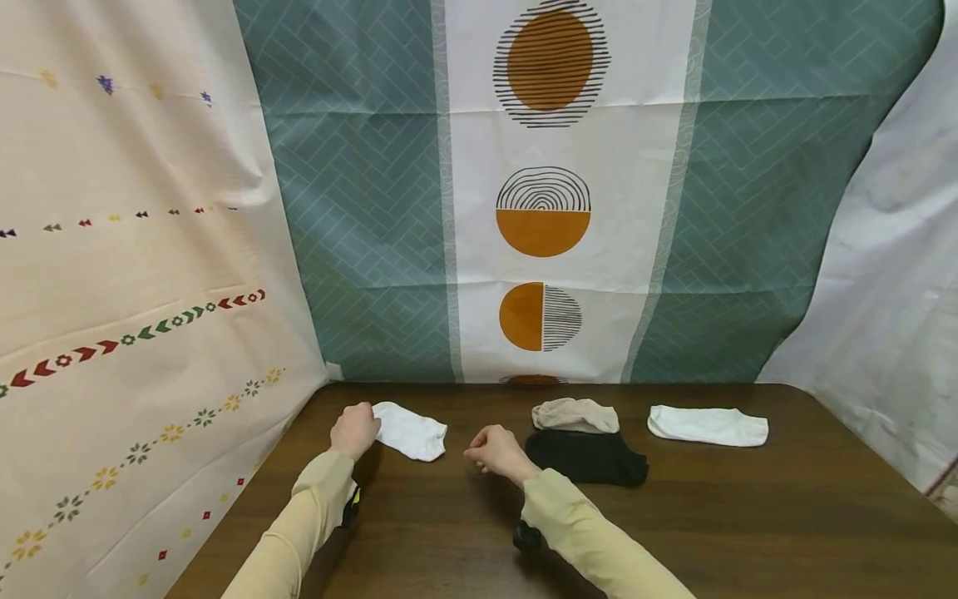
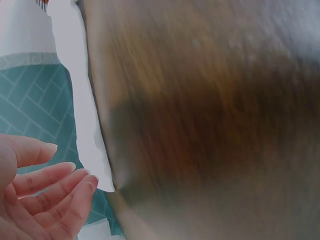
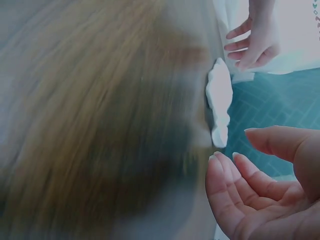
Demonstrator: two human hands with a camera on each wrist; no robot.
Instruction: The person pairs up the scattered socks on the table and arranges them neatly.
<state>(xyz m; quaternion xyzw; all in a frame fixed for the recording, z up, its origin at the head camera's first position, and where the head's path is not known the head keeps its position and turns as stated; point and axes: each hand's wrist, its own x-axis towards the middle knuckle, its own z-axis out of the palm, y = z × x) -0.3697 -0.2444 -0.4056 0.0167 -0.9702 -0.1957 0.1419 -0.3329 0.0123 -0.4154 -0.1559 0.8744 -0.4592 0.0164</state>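
A white ankle sock [image 1: 415, 434] lies flat on the left part of the dark wooden table. My left hand [image 1: 355, 431] hovers by its left end, thumb and loosely bent fingers apart; in the left wrist view nothing sits between them, and the sock [image 2: 90, 120] is just past the fingertips. On the sock's other side is my right hand [image 1: 497, 453], its thumb [image 3: 272, 141] apart from relaxed fingers, holding nothing. Close to the right hand lies a black sock [image 1: 584, 456], with a beige sock [image 1: 575, 415] touching its far edge.
Farther right, another white sock [image 1: 707, 425] lies lengthwise on the table [image 1: 718, 516]. A patterned curtain [image 1: 374, 208] hangs behind the table's back edge. Cream embroidered cloth [image 1: 135, 249] borders the left side, and a pale cloth [image 1: 883, 291] hangs at the right.
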